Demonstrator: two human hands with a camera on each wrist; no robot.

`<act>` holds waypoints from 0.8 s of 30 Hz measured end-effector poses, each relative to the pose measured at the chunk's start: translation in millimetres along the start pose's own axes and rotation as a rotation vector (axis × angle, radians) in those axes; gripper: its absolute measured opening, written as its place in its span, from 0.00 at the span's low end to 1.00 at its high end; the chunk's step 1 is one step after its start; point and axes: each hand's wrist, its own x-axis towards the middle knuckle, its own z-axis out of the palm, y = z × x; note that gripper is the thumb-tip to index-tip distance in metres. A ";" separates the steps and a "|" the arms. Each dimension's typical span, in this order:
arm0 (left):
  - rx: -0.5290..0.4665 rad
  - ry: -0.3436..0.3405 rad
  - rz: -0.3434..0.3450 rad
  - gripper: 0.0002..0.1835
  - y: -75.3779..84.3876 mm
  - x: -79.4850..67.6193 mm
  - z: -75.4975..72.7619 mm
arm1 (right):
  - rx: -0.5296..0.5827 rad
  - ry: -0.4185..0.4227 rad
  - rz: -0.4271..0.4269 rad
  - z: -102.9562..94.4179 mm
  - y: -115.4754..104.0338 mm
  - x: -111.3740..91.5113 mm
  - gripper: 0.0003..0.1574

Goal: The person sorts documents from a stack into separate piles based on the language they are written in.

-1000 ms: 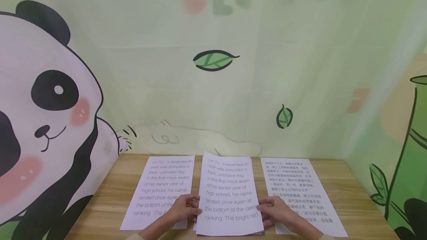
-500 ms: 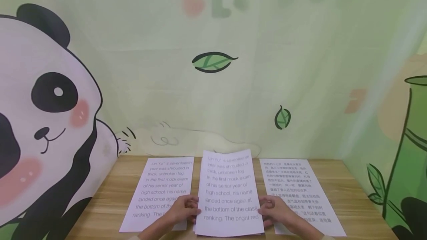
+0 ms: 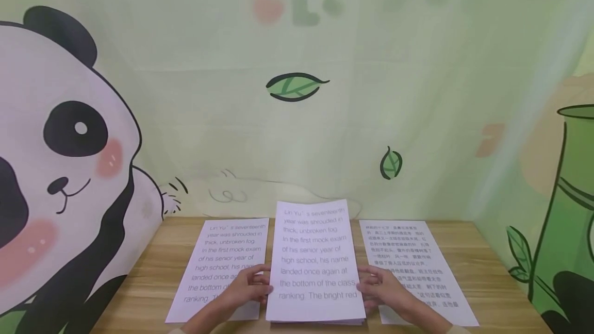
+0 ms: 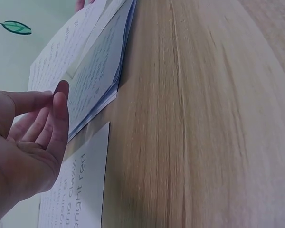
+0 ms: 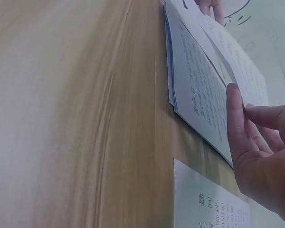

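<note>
A white sheet of paper (image 3: pixel 315 256) with large English print is raised above a stack of papers (image 5: pixel 194 71) at the middle of the table. My left hand (image 3: pixel 248 290) pinches its left edge between thumb and fingers, and my right hand (image 3: pixel 382 290) pinches the right edge. In both wrist views the sheet bows up, apart from the stack, whose top page carries smaller Chinese print. To the left lies an English-printed page (image 3: pixel 227 251), partly under my left hand in the head view. A Chinese-printed page (image 3: pixel 403 251) lies to the right, partly hidden by my right hand.
The wooden table (image 3: pixel 148 272) ends at a hanging cloth backdrop (image 3: pixel 209 107) behind the papers. A cartoon panda (image 3: pixel 69 169) is printed on its left, green bamboo (image 3: pixel 566 210) on its right.
Both hands have lifted the middle sheet; it sits higher in the head view and slightly to the left, uncovering the stack's near edge below it. The two side pages lie still.
</note>
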 end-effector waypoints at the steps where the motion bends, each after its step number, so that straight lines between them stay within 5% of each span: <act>1: -0.002 -0.003 0.001 0.36 0.3 -0.7 -0.9 | 0.008 -0.006 -0.008 0.2 0.3 0.0 0.46; 24: 0.052 0.052 -0.039 0.39 -3.5 -24.6 -40.7 | 0.130 -0.141 -0.131 34.4 -7.7 8.7 0.47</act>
